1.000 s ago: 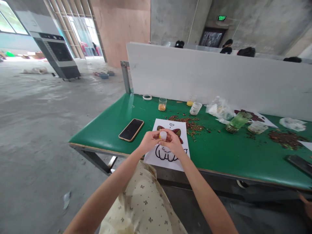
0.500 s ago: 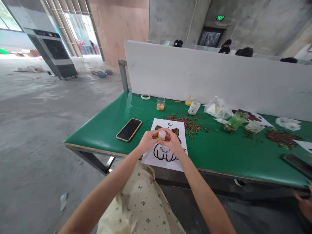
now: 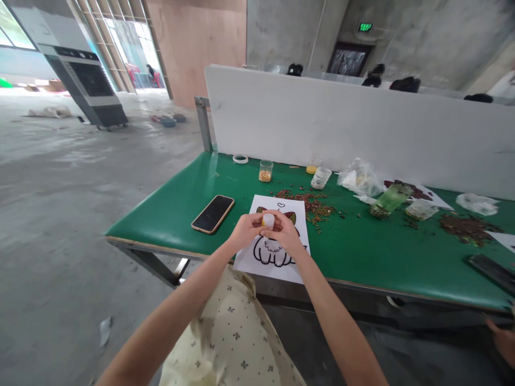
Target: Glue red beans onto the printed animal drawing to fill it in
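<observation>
Small white container [image 3: 269,220]: pinched between left hand [image 3: 245,231] and right hand [image 3: 285,231], above a printed sheet [image 3: 270,271] at the green table's [image 3: 161,214] front edge. A slack pinch could drop it; a brushing forearm [image 3: 328,300] could shift the overhanging sheet.

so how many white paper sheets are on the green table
3: a near sheet beneath the left hand and right hand, a back sheet under dark red bits, and a right sheet cut off by the picture's edge. More may be hidden; a white scrap is unclear.
</observation>
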Demonstrator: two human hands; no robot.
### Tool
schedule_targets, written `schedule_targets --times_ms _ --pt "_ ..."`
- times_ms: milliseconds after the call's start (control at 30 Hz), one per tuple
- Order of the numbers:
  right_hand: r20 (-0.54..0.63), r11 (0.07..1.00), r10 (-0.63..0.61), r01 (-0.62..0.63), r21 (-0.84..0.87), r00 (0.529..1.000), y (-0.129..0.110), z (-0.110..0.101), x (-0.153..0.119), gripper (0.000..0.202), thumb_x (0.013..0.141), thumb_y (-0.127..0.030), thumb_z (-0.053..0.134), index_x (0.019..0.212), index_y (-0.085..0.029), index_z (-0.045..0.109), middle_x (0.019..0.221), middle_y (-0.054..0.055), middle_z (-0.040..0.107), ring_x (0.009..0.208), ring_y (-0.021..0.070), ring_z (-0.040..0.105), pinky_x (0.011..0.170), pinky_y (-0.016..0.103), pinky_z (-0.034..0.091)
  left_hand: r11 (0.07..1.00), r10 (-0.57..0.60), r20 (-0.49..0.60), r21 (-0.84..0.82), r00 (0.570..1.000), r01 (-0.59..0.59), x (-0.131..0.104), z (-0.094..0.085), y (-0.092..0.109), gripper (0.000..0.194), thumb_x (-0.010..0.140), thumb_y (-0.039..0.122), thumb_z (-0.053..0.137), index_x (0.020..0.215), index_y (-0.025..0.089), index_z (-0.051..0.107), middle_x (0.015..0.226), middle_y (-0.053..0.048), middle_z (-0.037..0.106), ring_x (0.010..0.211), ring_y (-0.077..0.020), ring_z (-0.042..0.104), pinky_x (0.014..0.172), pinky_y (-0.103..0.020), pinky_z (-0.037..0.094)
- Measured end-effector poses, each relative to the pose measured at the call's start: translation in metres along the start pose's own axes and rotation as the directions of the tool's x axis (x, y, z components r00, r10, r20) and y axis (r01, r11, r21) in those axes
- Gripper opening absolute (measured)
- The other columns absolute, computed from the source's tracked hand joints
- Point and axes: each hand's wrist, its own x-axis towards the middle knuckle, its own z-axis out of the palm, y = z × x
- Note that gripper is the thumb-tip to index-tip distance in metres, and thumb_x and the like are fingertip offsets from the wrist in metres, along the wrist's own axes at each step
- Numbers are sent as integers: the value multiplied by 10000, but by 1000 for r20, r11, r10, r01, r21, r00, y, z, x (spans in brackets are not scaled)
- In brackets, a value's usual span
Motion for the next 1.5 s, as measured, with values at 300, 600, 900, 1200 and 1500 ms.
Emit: schedule_targets --times_ms 300,600,900,1200,1500 --pt "38 1000 0 -1 28 999 1 4 4 512 557 -290 780 1009 -230 548 948 15 637 860 190 624 763 323 503 999 -6 -33 34 999 7 1 -6 -3 331 617 307 720 871 99 686 804 -59 710 795 -240 654 747 -334 509" --pt "5 1000 5 -5 -16 1000 1 -6 0 517 570 -281 768 1038 -241 551 984 21 639 900 207 623 781 342 514 1000 4 -1 25 1000 -4 6 2 -4 314 624 292 725 865 95 685 793 -60 705 765 -222 654 727 -312 499" --pt "45 1000 -21 21 -8 999 4 -1 7 508 571 -256 762 1034 -235 554 979 19 636 881 196 621 773 331 508 998 33 -24 55 999 -31 3 -8 -9 317 652 273 701 913 95 677 824 -60 699 795 -219 646 756 -322 497" --pt "31 1000 -6 7 -25 999 4 -6 1 510 587 -238 765 1051 -242 554 972 14 630 905 193 614 785 319 499 997 48 17 67 999 -49 3 -1 -7 317 669 290 695 914 89 681 796 -54 696 769 -214 646 724 -304 496" --pt "63 1000 0 -1 9 998 3 -2 0 517 584 -240 767 1053 -239 548 1002 19 629 917 198 616 783 318 500 992 54 -3 119 999 -54 -2 -3 -5 308 678 286 677 921 96 675 811 -52 704 795 -222 649 739 -314 503"
